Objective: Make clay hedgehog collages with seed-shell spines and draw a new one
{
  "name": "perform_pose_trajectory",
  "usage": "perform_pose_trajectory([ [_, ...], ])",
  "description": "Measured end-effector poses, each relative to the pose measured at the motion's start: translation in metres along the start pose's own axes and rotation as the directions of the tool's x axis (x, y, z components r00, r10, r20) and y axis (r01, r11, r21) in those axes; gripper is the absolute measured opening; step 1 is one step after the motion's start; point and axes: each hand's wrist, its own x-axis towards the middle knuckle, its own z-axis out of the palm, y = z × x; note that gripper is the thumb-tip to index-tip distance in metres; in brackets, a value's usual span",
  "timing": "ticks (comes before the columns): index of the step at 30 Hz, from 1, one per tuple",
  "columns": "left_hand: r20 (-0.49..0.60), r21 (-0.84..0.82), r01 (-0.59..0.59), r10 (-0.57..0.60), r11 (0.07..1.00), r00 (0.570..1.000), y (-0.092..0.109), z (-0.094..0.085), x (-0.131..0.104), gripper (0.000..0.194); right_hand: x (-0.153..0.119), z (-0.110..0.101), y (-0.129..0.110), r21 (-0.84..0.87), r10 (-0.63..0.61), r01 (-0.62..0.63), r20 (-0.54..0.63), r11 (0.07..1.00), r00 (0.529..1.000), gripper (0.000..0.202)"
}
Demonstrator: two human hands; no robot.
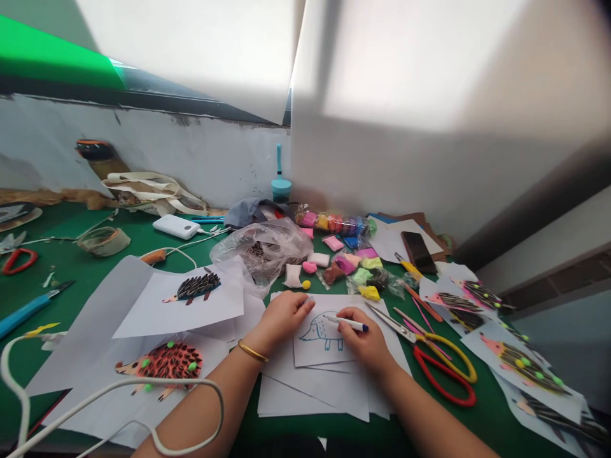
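My right hand [365,340] is closed round a white marker [353,324] with a dark blue end. The marker's tip meets a small sheet of paper [305,356], inside a blue outline drawing of a hedgehog [321,332]. Short marks show within the drawn body. At the sheet's upper left rests my left hand [286,321], fingers pressed together; a small pale thing seems to show at the fingertips, too small to name. Beneath lie more loose white sheets [291,397].
Hedgehog pictures covered with seeds lie left [195,287] and right [525,362]. Scissors [443,366] sit close by my right hand. Behind are a plastic bag of seeds [262,251], coloured clay packets [353,261] and a phone [418,251]. A white cable [119,385] crosses the left front.
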Motion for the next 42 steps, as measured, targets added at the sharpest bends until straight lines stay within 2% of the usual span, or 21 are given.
perform_pose_trajectory([
  [15, 0.021, 0.003, 0.029, -0.029, 1.0, 0.999, 0.002, -0.003, 0.001, 0.035, 0.0, 0.005, 0.001, -0.041, -0.018, 0.018, 0.013, 0.999, 1.0, 0.016],
  [20, 0.015, -0.021, 0.047, -0.047, 0.999, 0.999, 0.002, -0.004, 0.0, 0.035, 0.003, 0.002, 0.011, 0.112, 0.034, -0.027, -0.061, 0.993, 0.998, 0.017],
  [25, 0.012, -0.134, 0.073, -0.072, 0.988, 0.997, -0.002, -0.002, 0.001, 0.037, 0.006, 0.0, 0.019, 0.259, 0.091, -0.06, -0.11, 0.964, 0.99, 0.017],
  [28, -0.031, -0.243, 0.065, -0.075, 0.968, 0.997, -0.007, -0.001, 0.002, 0.037, 0.005, -0.002, 0.017, 0.222, 0.064, -0.038, -0.115, 0.974, 0.991, 0.016],
  [32, -0.141, -0.327, 0.023, -0.072, 0.945, 0.987, -0.011, -0.003, 0.002, 0.037, 0.003, -0.005, 0.011, 0.076, 0.011, -0.004, -0.091, 0.997, 0.996, 0.016],
  [35, -0.248, -0.263, -0.008, -0.06, 0.965, 0.967, -0.011, -0.008, -0.001, 0.032, 0.003, -0.004, 0.006, 0.024, -0.001, 0.002, -0.026, 1.0, 1.0, 0.017],
  [37, -0.27, -0.182, -0.023, -0.028, 0.983, 0.962, -0.01, -0.01, -0.003, 0.03, 0.003, -0.003, 0.004, 0.022, -0.01, 0.01, -0.003, 1.0, 1.0, 0.018],
  [42, -0.1, -0.049, -0.007, 0.002, 0.999, 0.995, -0.004, -0.01, -0.004, 0.033, 0.004, -0.002, 0.004, 0.013, -0.023, 0.023, 0.02, 1.0, 1.0, 0.018],
])
